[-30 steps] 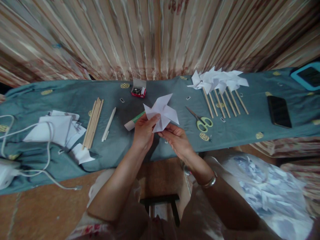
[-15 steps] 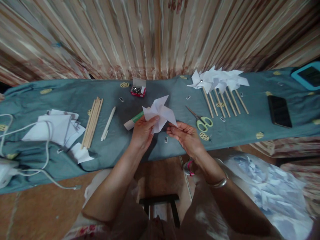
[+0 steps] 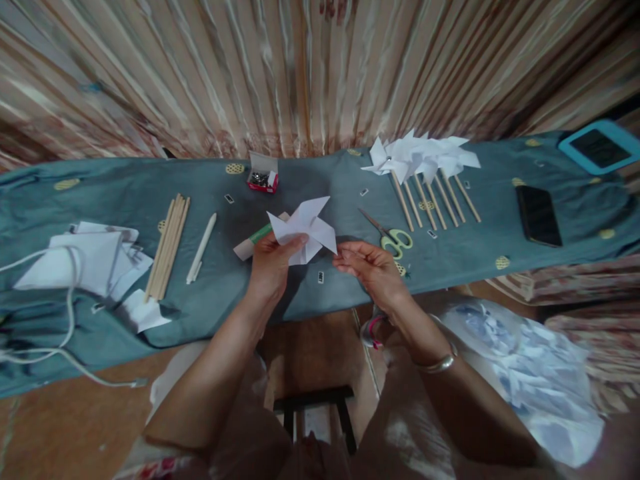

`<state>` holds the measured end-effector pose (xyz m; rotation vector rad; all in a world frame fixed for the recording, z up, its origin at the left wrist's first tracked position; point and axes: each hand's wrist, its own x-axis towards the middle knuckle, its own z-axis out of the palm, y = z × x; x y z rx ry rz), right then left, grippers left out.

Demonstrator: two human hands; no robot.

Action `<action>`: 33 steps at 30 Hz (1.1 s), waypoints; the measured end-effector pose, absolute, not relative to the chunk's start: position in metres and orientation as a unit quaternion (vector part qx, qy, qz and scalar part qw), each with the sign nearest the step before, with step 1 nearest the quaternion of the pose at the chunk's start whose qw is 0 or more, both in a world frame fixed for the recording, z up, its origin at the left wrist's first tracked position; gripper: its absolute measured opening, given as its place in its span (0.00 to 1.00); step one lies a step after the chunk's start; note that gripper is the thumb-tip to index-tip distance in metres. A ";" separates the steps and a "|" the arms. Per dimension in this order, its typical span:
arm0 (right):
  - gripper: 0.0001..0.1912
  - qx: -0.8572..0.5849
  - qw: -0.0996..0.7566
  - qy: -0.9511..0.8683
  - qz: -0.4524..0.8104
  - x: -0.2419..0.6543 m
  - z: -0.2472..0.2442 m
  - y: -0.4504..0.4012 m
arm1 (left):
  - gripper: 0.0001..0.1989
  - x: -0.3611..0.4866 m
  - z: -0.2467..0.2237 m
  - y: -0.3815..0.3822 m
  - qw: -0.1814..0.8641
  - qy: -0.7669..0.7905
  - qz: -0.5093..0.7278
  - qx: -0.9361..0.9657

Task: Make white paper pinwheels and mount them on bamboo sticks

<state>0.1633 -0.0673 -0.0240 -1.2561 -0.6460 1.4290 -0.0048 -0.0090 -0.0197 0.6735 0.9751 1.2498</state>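
My left hand (image 3: 273,267) pinches a white paper pinwheel (image 3: 309,230) near its centre, thumb on top. Just right of the pinwheel, my right hand (image 3: 367,267) has its thumb and fingertips pressed together by the tip of one blade; whether they grip that tip or something small is hard to see. Partly under the pinwheel lies a green and white box (image 3: 247,245). Behind it stands an open red box (image 3: 263,181) of small metal pins. Scissors with green handles (image 3: 393,240) lie right of my right hand.
Left are wooden sticks (image 3: 167,250), a white pen (image 3: 203,247), paper sheets (image 3: 85,260) and a white cable (image 3: 70,320). Right are several pinwheels on sticks (image 3: 425,157), a phone (image 3: 539,215) and a blue-framed device (image 3: 600,148). A clear bag (image 3: 540,380) sits below the table edge.
The view has shifted, so the table items appear farther left. My right hand's fingertips now sit slightly apart from or at the edge of the pinwheel's right blade; my left hand still holds it.
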 end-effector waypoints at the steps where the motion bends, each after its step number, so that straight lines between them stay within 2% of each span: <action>1: 0.21 -0.527 0.535 -0.272 0.602 0.164 -0.024 -0.068 | 0.12 -0.005 -0.020 -0.009 0.649 0.432 0.551 0.298; 15: 0.18 -0.490 0.541 -0.206 0.652 0.168 -0.018 -0.071 | 0.12 -0.006 -0.022 -0.014 0.650 0.445 0.535 0.306; 22: 0.08 -0.491 0.557 -0.204 0.638 0.171 -0.021 -0.070 | 0.12 -0.007 -0.018 -0.013 0.645 0.444 0.542 0.304; 28: 0.14 -0.505 0.554 -0.202 0.630 0.174 -0.022 -0.070 | 0.08 -0.010 -0.019 -0.011 0.631 0.454 0.547 0.310; 33: 0.15 -0.527 0.552 -0.229 0.604 0.174 -0.026 -0.068 | 0.10 -0.010 -0.020 -0.012 0.640 0.445 0.547 0.306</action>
